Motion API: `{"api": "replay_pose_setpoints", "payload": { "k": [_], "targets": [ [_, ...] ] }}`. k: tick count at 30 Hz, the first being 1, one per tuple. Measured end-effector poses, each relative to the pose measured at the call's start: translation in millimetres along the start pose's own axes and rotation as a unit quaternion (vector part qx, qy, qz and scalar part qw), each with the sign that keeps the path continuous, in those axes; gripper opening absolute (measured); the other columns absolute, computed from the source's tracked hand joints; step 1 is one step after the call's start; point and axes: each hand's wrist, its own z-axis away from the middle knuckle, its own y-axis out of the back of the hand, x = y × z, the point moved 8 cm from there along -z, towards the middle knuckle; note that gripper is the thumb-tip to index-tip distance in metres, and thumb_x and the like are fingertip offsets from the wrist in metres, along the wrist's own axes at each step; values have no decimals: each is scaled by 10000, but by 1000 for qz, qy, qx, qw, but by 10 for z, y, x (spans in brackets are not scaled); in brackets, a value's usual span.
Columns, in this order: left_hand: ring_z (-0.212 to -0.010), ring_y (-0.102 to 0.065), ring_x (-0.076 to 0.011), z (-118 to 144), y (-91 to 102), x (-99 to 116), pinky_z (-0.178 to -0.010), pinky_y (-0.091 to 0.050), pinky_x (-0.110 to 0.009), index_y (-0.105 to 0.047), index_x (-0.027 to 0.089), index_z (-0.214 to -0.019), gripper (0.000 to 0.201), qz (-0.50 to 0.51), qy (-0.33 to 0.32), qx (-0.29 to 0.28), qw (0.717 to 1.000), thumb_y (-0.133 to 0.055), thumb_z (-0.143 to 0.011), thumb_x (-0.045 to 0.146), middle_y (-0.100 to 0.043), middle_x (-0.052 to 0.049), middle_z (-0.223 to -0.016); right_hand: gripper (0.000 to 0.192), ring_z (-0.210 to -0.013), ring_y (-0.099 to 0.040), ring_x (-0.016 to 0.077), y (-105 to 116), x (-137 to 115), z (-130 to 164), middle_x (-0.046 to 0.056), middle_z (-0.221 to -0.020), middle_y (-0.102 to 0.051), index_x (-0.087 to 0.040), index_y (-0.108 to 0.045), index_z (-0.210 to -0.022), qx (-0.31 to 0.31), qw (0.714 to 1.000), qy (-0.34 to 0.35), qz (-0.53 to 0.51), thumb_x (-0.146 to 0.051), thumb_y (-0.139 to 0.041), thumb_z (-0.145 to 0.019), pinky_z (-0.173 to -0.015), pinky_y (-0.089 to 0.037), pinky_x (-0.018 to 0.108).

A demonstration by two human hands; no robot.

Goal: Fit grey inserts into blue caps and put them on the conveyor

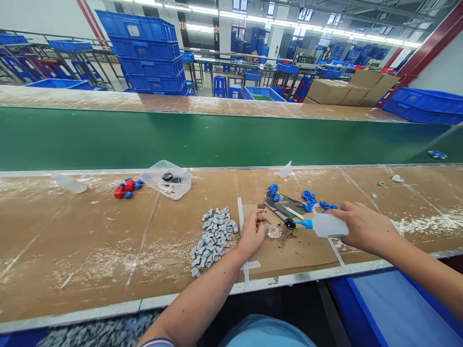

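Observation:
My right hand (363, 226) is wrapped round a translucent squeeze bottle (328, 225) with a blue nozzle. The bottle lies tilted nearly level, its nozzle tip at a small black-filled cup (290, 224). To the left of that cup stands a small clear round dish (274, 232). My left hand (254, 230) is closed beside the dish, fingertips pinched together; what they hold, if anything, is too small to make out. Left of this hand lies a pile of small grey parts (215, 238). Beyond the cup are blue parts (309, 198) and a camouflage-patterned piece (280, 205) with a pale stick-like tool (294, 213) on it.
A clear plastic tub (168, 180) with black lids stands at the back left, near red and blue parts (125, 189). Two more squeeze bottles lie toward the belt, one at left (70, 183), one mid-table (285, 170). A green conveyor (202, 140) runs behind the cardboard-covered bench.

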Motion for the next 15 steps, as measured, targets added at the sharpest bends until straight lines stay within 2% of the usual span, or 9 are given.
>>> {"api": "replay_pose_setpoints", "payload": {
  "k": [6,15],
  "targets": [
    [-904,-611,-151,0,35,15,-867,-456,-312,-499,169,-1104,403,-5,18,13,1000,-426,-743,5,-637,-37,-885,471,-871,-560,230,40,-42,-37,45,-883,-591,-321,-650,-1067,-23,1000,-5,16,-75,-585,-672,-510,-285,251],
    [-897,-606,-161,1,22,-16,-834,-470,-319,-497,162,-1112,412,-11,28,13,999,-434,-739,0,-638,-43,-875,516,-790,-538,204,44,-7,-42,41,-839,-582,-335,-638,-1127,14,999,33,18,-92,-565,-677,-545,-280,266]
  ]
}}
